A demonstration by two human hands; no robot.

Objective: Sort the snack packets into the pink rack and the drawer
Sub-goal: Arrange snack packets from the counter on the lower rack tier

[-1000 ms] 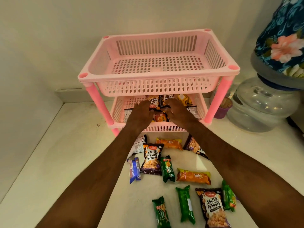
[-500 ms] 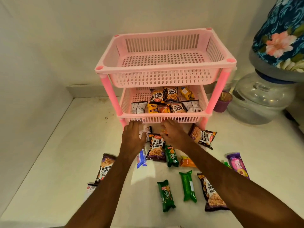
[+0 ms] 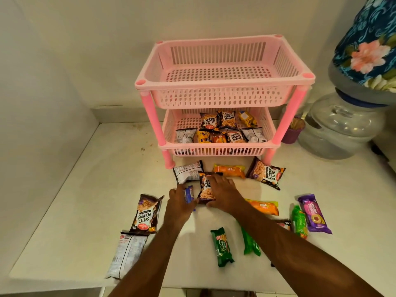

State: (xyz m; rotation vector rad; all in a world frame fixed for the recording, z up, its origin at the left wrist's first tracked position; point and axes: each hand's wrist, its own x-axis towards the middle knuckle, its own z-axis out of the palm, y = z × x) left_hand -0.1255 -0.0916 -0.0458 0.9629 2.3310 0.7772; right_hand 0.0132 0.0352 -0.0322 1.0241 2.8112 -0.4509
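The pink rack [image 3: 222,86] stands at the back of the white counter, its top tier bare. Its lower tier [image 3: 214,150] holds several packets, mostly salted peanuts [image 3: 228,120]. In front of it, my left hand [image 3: 179,207] pinches a small blue packet [image 3: 189,194]. Right beside it, my right hand [image 3: 224,195] lies over a salted peanuts packet [image 3: 205,190], fingers on top and thumb at its near edge. Loose on the counter are another peanuts packet [image 3: 265,173], an orange packet [image 3: 229,170] and a green packet [image 3: 221,246]. No drawer is in view.
A purple packet [image 3: 314,213] and more green and orange ones lie at the right. Two peanut packets [image 3: 145,214] lie at the left. A water jar [image 3: 340,127] with a floral cover and a purple cup [image 3: 293,131] stand right of the rack. A wall bounds the left.
Both hands have drawn back out of the rack's lower tier and come down onto the packets on the counter. The view has pulled back.
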